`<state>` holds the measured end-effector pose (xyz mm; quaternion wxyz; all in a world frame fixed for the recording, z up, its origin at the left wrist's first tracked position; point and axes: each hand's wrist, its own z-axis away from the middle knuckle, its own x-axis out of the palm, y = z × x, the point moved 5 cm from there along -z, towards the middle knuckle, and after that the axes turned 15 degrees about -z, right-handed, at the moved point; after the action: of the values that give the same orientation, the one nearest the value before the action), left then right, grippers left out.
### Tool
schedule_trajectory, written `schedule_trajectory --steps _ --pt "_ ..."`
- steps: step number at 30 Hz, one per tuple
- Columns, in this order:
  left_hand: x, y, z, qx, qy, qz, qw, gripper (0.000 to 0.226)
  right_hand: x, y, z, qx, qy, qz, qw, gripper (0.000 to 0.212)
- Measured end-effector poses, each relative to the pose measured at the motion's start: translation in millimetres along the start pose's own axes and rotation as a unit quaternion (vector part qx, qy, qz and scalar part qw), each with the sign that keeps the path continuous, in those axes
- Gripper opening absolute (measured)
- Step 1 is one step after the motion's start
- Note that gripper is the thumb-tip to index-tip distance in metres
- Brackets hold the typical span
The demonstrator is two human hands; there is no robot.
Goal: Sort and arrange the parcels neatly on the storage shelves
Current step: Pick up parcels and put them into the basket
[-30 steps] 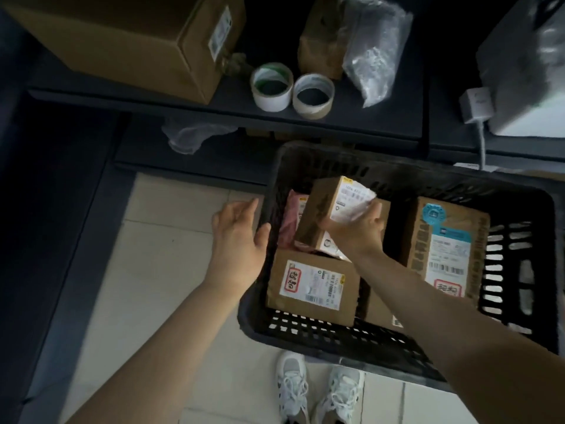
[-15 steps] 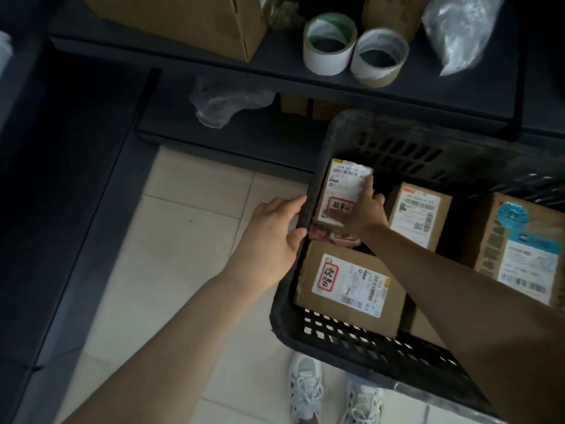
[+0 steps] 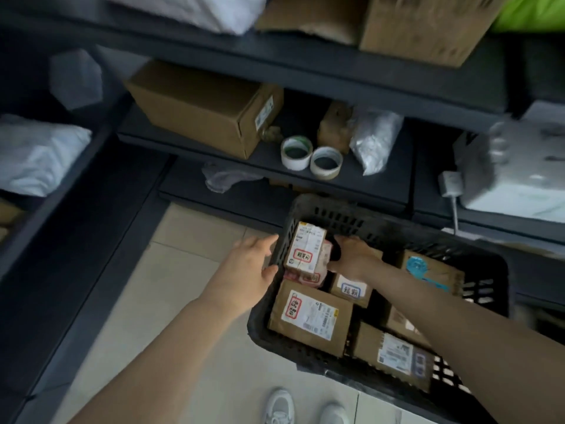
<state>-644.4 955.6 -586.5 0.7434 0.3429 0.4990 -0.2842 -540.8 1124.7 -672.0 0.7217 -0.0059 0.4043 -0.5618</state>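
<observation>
Small box (image 3: 305,247) stands upright in the far-left corner of the black basket (image 3: 367,223), right hand (image 3: 354,257) curled round its side, gripping it. Left hand (image 3: 247,267) is spread wide, fingers straight, just outside the basket's left wall. Other parcels (image 3: 310,316) lie flat inside the basket.

Loose odds and ends sitting about above the pale floor tiles (image 3: 171,301)

A white tape roll (image 3: 296,153) and a beige tape roll (image 3: 326,162) are lying flat side by side, touching each other. Below and left of them a crumpled clear plastic bag (image 3: 226,179) is lying in shadow. At the right a white power adapter (image 3: 449,184) is resting just beside a blurred white machine (image 3: 519,175), its cable (image 3: 455,214) trailing downward. A bright green patch (image 3: 532,13) is showing in the top right corner, too blurred to identify. Two white sneakers (image 3: 278,405) are standing on the tiles at the bottom edge.
</observation>
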Motion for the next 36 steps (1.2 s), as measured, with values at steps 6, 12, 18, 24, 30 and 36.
schedule_trajectory --steps 6,12,18,24,30,36 --pt "-117.5 -12.1 86.5 -0.044 0.074 -0.008 0.996 0.054 -48.1 -98.0 109.8 -0.112 0.015 0.075 0.991 0.071" --pt "-223.4 -79.6 234.4 -0.157 0.16 -0.069 0.972 0.044 -28.3 -217.8 218.3 -0.246 -0.013 0.17 0.954 0.069" --pt "-305.9 -140.1 399.2 -0.29 0.212 -0.1 0.928 0.039 15.3 -361.7 337.8 -0.397 -0.007 0.211 0.893 0.067" --pt "-335.4 -192.4 556.8 -0.373 0.259 -0.1 0.885 0.039 110.7 -474.6 449.2 -0.512 -0.008 0.249 0.822 0.061" --pt "-329.4 -257.1 696.1 -0.432 0.289 -0.11 0.847 0.039 240.0 -547.9 546.7 -0.561 -0.042 0.272 0.781 0.061" --pt "-336.7 -318.4 808.4 -0.484 0.309 -0.123 0.809 0.039 319.0 -606.6 633.7 -0.613 -0.045 0.245 0.75 0.061"
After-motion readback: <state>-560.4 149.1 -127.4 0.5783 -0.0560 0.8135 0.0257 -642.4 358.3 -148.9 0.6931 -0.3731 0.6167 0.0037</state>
